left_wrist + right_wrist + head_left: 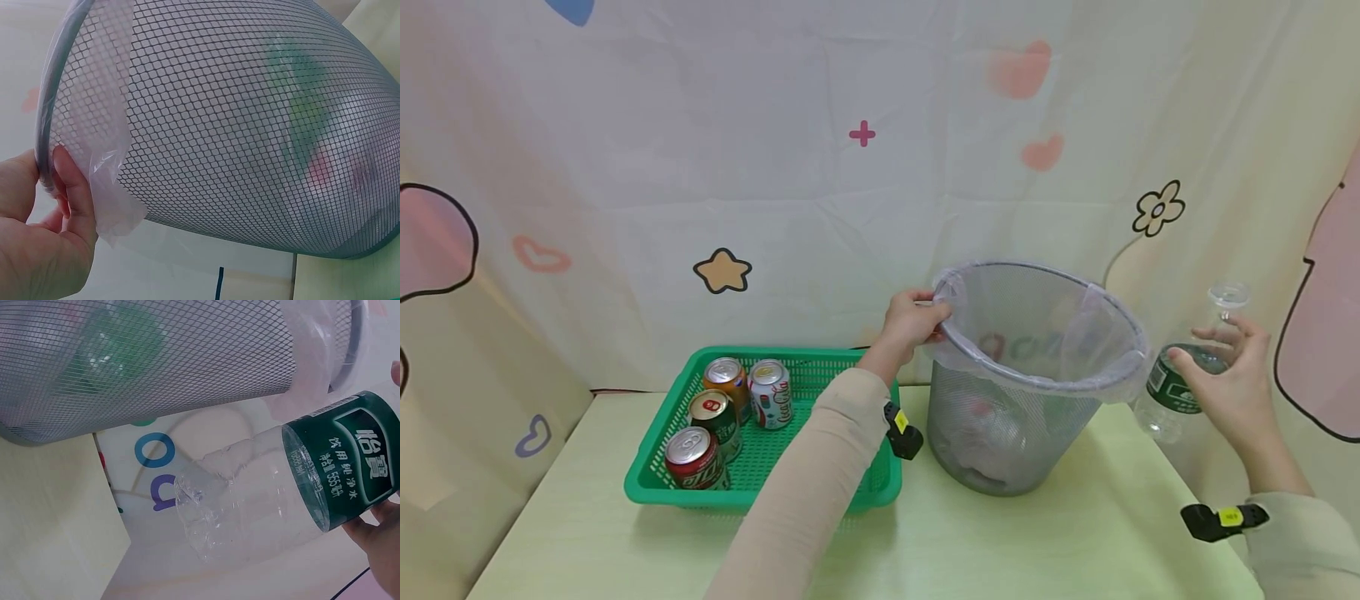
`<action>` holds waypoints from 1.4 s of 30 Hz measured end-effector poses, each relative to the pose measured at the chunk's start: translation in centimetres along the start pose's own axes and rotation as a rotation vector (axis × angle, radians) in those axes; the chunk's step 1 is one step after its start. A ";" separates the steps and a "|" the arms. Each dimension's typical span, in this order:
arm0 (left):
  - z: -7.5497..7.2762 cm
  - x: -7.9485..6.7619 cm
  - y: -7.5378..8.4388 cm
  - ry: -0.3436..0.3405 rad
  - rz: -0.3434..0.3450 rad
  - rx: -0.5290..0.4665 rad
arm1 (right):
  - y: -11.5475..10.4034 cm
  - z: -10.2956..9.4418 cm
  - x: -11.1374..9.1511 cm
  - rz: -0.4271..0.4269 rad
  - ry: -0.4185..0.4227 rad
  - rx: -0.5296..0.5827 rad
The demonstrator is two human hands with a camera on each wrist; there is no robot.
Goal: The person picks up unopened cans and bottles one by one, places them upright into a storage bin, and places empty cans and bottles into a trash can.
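A grey mesh trash can [1000, 442] lined with a thin translucent bag [1075, 333] stands on the table, tilted to the right. My left hand [913, 323] grips its rim at the left, thumb and fingers on either side of rim and bag, as the left wrist view shows too. Off to the right of the can, my right hand [1236, 392] holds a clear plastic bottle [244, 494] with a green label [347, 459] around its middle. The bottle is in the air, apart from the can. Blurred green and red things show through the mesh.
Left of the can sits a green plastic basket [760, 502] with several drink cans, among them a red can [696, 458] and a white Coca-Cola can [771, 396]. Behind the pale table [1075, 542] hangs a printed cloth [775, 167]. The table's right edge runs below the bottle.
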State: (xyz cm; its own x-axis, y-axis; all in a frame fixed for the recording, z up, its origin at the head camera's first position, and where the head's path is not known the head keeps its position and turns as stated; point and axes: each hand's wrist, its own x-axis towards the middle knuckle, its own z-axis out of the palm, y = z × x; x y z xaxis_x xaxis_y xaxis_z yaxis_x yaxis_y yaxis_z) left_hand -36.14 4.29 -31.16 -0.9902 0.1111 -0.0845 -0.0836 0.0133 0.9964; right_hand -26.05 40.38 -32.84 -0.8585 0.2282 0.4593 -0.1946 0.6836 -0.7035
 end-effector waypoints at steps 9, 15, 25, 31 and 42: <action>0.0 0.1 -0.1 -0.003 -0.004 -0.010 | -1.0 -1.2 0.9 0.035 -0.020 -0.049; 0.0 0.2 -0.1 -0.002 -0.007 -0.011 | -1.6 -1.8 1.8 0.054 -0.016 -0.090; -0.1 0.2 -0.2 -0.001 -0.004 -0.020 | -2.1 -2.2 3.2 0.043 -0.006 -0.096; 0.0 0.2 -0.3 0.001 -0.001 -0.020 | -2.6 -2.2 3.8 0.031 -0.027 -0.107; 0.0 0.2 -0.3 0.001 0.002 -0.022 | -4.3 -2.2 5.6 0.010 -0.031 -0.128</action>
State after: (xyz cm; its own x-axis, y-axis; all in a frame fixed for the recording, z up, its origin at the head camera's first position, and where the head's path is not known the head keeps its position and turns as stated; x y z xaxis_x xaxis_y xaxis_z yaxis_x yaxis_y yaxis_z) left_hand -36.29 4.31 -31.43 -0.9905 0.1103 -0.0825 -0.0840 -0.0090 0.9964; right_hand -28.97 40.28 -26.03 -0.8746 0.2158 0.4341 -0.1252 0.7646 -0.6322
